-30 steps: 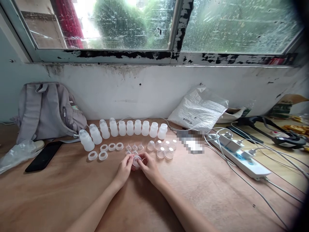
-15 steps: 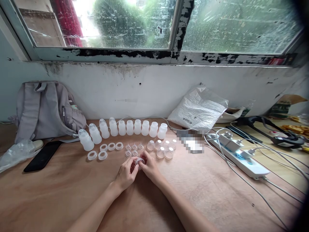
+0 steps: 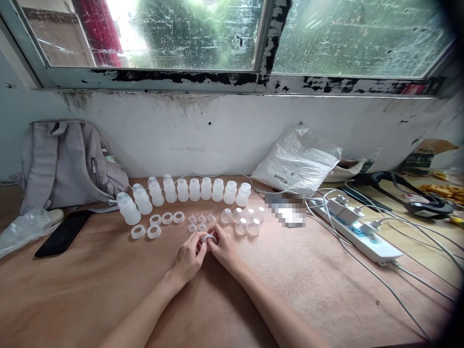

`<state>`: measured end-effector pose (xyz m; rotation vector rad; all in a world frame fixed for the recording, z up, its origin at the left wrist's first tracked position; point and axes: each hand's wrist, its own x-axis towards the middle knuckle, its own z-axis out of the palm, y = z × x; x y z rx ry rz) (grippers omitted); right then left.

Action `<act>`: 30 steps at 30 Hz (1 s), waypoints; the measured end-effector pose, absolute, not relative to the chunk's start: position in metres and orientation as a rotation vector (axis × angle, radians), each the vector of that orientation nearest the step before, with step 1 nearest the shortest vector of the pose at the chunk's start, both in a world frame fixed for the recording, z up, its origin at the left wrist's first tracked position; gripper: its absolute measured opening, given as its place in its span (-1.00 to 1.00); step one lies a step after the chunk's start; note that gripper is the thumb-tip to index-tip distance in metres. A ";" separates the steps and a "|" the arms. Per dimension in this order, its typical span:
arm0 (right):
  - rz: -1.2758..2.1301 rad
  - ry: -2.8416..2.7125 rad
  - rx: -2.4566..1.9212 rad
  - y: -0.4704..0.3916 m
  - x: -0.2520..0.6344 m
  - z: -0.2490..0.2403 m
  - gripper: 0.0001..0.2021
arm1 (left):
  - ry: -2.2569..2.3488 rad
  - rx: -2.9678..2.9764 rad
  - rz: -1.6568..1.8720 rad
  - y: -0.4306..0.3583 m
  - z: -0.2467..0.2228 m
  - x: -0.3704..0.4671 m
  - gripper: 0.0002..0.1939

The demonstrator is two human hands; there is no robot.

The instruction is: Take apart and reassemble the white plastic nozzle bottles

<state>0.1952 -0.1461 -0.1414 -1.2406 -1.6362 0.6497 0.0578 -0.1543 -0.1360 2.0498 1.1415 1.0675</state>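
Note:
My left hand (image 3: 189, 256) and my right hand (image 3: 224, 247) meet over the table, both closed on one white ring (image 3: 209, 238). Fingers hide part of the ring, and whether something sits inside it cannot be made out. Beyond my hands lie several small clear nipples (image 3: 201, 219). Several white rings (image 3: 154, 231) rest to their left, and several clear domed caps (image 3: 240, 227) to the right. Behind these, frosted bottles (image 3: 195, 190) stand in a curved row; the leftmost ones, such as the end bottle (image 3: 128, 209), have clear caps on.
A black phone (image 3: 63, 234) and a grey backpack (image 3: 68, 164) are at the left. White power strip (image 3: 362, 237) with trailing cables, a silver plastic bag (image 3: 297, 162) and a black headset (image 3: 424, 205) occupy the right. A pixelated patch covers something beside the caps.
Both hands keep hold of the ring, which is tilted slightly differently between the fingers. The whole view has shifted a little.

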 end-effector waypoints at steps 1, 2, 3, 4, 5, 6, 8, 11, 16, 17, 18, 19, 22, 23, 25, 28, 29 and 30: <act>0.660 -1.636 -1.239 -0.147 0.195 -0.140 -0.94 | 1.148 2.028 1.086 -0.153 -0.137 0.058 -0.76; 0.687 -1.638 -1.230 -0.149 0.195 -0.138 -0.93 | 1.155 2.005 1.100 -0.152 -0.137 0.057 -0.76; 0.730 -1.643 -1.214 -0.150 0.195 -0.137 -0.90 | 1.163 1.976 1.111 -0.150 -0.138 0.057 -0.76; 0.781 -1.646 -1.195 -0.151 0.195 -0.135 -0.86 | 1.175 1.938 1.118 -0.149 -0.139 0.056 -0.77; 0.829 -1.641 -1.177 -0.152 0.196 -0.133 -0.82 | 1.192 1.890 1.122 -0.147 -0.139 0.055 -0.77; 0.864 -1.629 -1.165 -0.152 0.196 -0.132 -0.79 | 1.213 1.834 1.124 -0.146 -0.139 0.054 -0.78; 0.872 -1.593 -1.168 -0.151 0.198 -0.132 -0.77 | 1.232 1.706 1.118 -0.144 -0.139 0.053 -0.78; 0.827 -1.590 -1.198 -0.148 0.199 -0.134 -0.79 | 1.195 1.551 1.106 -0.143 -0.137 0.053 -0.78; 0.963 -1.611 -1.163 -0.147 0.199 -0.132 -0.76 | 1.140 1.456 1.102 -0.144 -0.135 0.053 -0.76; 1.013 -1.600 -1.146 -0.148 0.199 -0.130 -0.76 | 1.136 1.448 1.102 -0.144 -0.135 0.053 -0.76; 1.061 -1.586 -1.128 -0.148 0.199 -0.129 -0.76 | 1.135 1.445 1.097 -0.144 -0.135 0.053 -0.75; 1.104 -1.573 -1.112 -0.149 0.199 -0.128 -0.75 | 1.139 1.446 1.089 -0.144 -0.135 0.052 -0.75; 1.176 -1.540 -1.100 -0.150 0.200 -0.126 -0.72 | 1.150 1.447 1.058 -0.146 -0.132 0.052 -0.72; 1.178 -1.536 -1.104 -0.151 0.200 -0.125 -0.71 | 1.145 1.447 1.050 -0.147 -0.131 0.052 -0.70; 1.159 -1.539 -1.114 -0.151 0.201 -0.125 -0.71 | 1.128 1.477 1.024 -0.149 -0.128 0.053 -0.66; 1.127 -1.554 -1.106 -0.152 0.203 -0.126 -0.71 | 1.145 1.564 0.985 -0.152 -0.125 0.055 -0.68; 1.128 -1.553 -1.098 -0.152 0.203 -0.126 -0.71 | 1.161 1.585 0.984 -0.152 -0.124 0.055 -0.69; 1.132 -1.548 -1.091 -0.151 0.203 -0.127 -0.71 | 1.177 1.601 0.987 -0.152 -0.123 0.056 -0.70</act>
